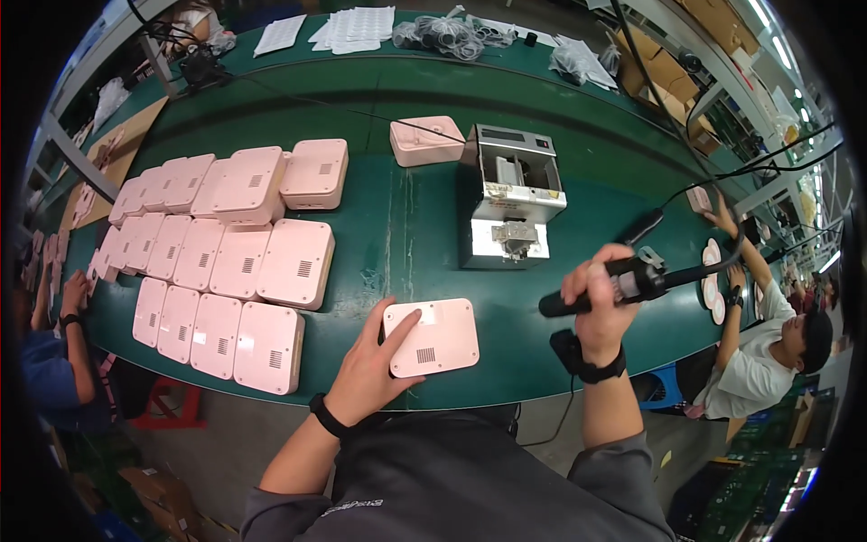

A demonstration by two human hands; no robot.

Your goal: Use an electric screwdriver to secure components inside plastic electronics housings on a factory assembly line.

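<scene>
A pale pink plastic case [449,336] lies on the green bench right in front of me, its vented face up with screw holes at the corners. My left hand [366,369] grips its left side, one finger stretched over the top face and the thumb along the near edge. Raised to the right of the case, my right hand [601,316] is wrapped round a black electric screwdriver [638,282], which is tilted sideways, clear of the case. Beyond them stands a metal screw feeder [511,237].
Rows of similar pink cases [296,264] cover the left of the bench. An open pink shell [426,142] sits beside the feeder. A black cable [713,268] runs from the screwdriver toward the upper right. Co-workers sit at left and right, one in a white shirt [754,361].
</scene>
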